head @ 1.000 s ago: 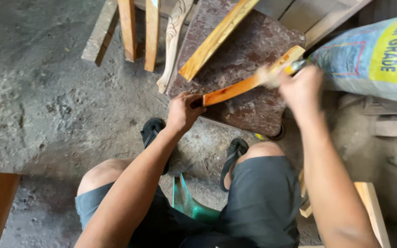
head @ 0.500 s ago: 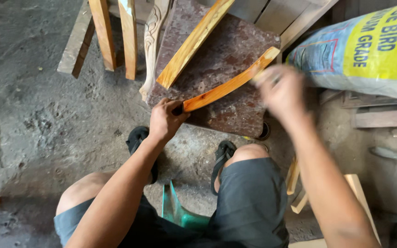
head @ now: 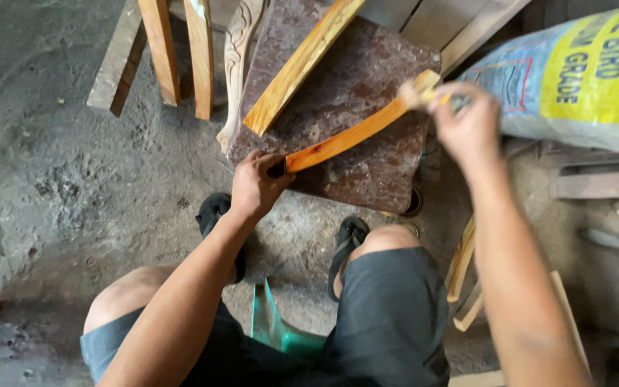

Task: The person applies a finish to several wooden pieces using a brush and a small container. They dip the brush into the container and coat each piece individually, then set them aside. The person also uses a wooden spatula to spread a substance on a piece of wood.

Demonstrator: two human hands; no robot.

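Note:
My left hand (head: 256, 185) grips the near end of a curved, orange-stained wooden piece (head: 352, 134) that lies slanted over a reddish-brown slab (head: 367, 72). My right hand (head: 467, 125) is at the piece's far end, closed on a small brush (head: 415, 92) whose pale bristles touch the wood there. The brush handle is mostly hidden in my fist. A second stained strip (head: 302, 61) lies on the slab, just above the curved piece.
A large yellow and white sack (head: 582, 79) lies at the right. Several wooden slats (head: 173, 50) and a carved wooden leg (head: 236, 64) rest on the concrete floor at the top left. More wood strips (head: 463, 276) lie by my right knee. A green plastic seat (head: 277, 330) shows between my legs.
My right hand has moved the brush back along the curved piece to its far end. My left hand keeps its grip on the near end. The view has shifted slightly.

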